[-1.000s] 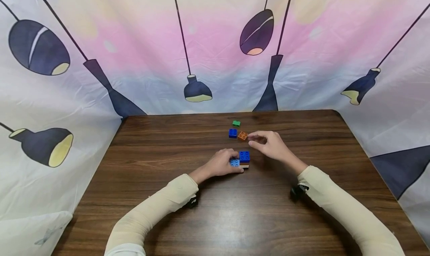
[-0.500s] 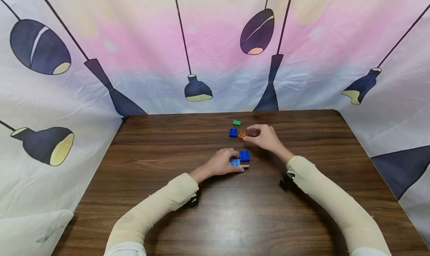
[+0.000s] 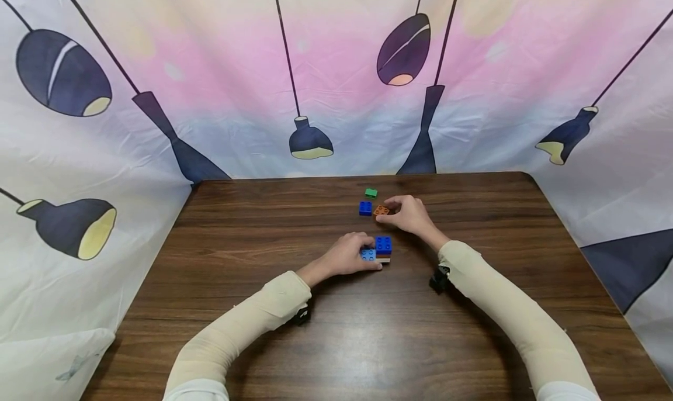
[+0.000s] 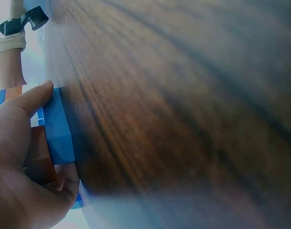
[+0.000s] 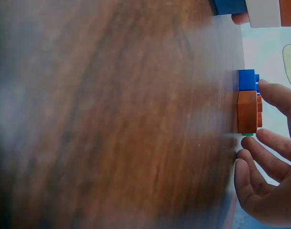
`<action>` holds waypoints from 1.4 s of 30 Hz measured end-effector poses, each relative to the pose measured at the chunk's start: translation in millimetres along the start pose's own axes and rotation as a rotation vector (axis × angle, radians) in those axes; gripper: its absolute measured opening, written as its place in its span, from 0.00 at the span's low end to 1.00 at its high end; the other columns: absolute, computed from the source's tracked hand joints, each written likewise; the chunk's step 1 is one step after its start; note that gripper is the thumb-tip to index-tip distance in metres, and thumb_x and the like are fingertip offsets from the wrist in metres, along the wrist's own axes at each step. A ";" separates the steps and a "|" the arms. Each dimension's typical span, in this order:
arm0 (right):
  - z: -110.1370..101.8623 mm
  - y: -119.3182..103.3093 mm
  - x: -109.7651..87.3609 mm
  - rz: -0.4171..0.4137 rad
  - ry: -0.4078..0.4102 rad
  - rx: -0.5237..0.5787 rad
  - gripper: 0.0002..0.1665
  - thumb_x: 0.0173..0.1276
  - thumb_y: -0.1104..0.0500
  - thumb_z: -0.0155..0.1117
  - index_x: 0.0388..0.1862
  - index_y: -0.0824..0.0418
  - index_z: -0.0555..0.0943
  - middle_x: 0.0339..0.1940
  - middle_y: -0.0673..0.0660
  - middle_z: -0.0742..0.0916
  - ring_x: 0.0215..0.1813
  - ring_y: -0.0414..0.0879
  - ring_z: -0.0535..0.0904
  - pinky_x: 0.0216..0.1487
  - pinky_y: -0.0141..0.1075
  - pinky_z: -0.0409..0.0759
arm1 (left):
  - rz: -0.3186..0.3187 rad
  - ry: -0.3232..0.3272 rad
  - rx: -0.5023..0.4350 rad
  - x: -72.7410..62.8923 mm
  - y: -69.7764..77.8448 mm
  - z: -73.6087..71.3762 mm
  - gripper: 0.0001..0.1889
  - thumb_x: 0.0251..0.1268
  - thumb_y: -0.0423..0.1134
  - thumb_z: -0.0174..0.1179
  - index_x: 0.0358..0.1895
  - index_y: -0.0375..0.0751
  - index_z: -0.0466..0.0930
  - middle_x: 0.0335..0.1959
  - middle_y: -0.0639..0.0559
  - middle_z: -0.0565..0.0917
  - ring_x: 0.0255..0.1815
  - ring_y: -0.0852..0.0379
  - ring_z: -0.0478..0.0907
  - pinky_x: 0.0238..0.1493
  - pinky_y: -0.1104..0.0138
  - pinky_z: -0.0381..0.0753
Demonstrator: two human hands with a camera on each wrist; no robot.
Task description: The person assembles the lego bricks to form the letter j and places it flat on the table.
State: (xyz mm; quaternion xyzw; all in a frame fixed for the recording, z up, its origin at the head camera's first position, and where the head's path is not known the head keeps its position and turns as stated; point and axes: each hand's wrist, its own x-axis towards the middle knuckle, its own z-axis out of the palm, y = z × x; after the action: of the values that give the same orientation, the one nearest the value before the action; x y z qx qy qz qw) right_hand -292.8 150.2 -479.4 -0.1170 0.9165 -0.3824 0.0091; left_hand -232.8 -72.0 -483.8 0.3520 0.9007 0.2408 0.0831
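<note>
Lamp-printed cloth [image 3: 231, 68] hung behind the desk [image 3: 252, 225]. At the frame's centre, the left hand [image 3: 346, 256] had its fingers clamped on a brick stack [image 3: 383, 246]; higher up lay a blue brick [image 3: 365, 208], then an orange brick [image 3: 381, 210], and the right hand [image 3: 412, 215], fingers apart around it. Pinching opposite sides squarely, clear of the blue neighbour, seemed wisest.

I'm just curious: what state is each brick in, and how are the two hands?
Left hand: gripping the brick stack.
Brick stack: several bricks built up, top studs bare.
Right hand: thumb and fingers around the orange brick; contact unclear.
Orange brick: separate, studs up, on the table.
Loose blue brick: separate, studs up.
Green brick: separate, behind the loose blue brick.
</note>
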 end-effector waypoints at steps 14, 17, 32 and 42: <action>3.5 -6.8 3.0 0.017 -0.003 -0.059 0.34 0.61 0.43 0.78 0.60 0.62 0.84 0.53 0.61 0.88 0.47 0.54 0.83 0.49 0.49 0.80 | 0.016 0.006 0.001 0.3 -1.5 0.2 0.25 0.64 0.55 0.71 0.55 0.39 0.84 0.48 0.49 0.86 0.45 0.57 0.80 0.49 0.61 0.79; 4.3 -7.7 4.0 0.018 -0.004 -0.069 0.34 0.61 0.44 0.78 0.60 0.63 0.84 0.52 0.61 0.88 0.50 0.55 0.83 0.52 0.50 0.79 | 0.012 0.003 0.001 -0.2 -0.7 -0.4 0.25 0.64 0.55 0.71 0.55 0.39 0.84 0.49 0.49 0.86 0.45 0.57 0.80 0.49 0.61 0.79; 4.7 -5.1 5.0 0.032 -0.003 -0.075 0.27 0.64 0.49 0.77 0.58 0.61 0.85 0.49 0.60 0.88 0.44 0.53 0.82 0.45 0.47 0.79 | 0.017 0.007 0.006 0.6 -1.3 0.3 0.24 0.64 0.55 0.71 0.54 0.40 0.85 0.46 0.50 0.85 0.42 0.59 0.79 0.46 0.63 0.78; -7.5 0.2 1.6 -0.045 -0.004 -0.015 0.28 0.67 0.52 0.75 0.63 0.59 0.83 0.52 0.61 0.88 0.46 0.52 0.83 0.45 0.47 0.81 | 0.010 0.004 0.008 0.5 -0.6 0.3 0.23 0.64 0.55 0.71 0.52 0.40 0.85 0.45 0.51 0.85 0.40 0.59 0.77 0.45 0.64 0.77</action>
State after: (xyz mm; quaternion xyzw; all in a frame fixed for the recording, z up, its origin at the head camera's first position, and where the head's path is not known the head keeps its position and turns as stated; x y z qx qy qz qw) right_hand -295.3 155.2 -474.1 -0.1382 0.9165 -0.3753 0.0014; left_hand -233.5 -71.9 -484.3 0.3564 0.9000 0.2384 0.0786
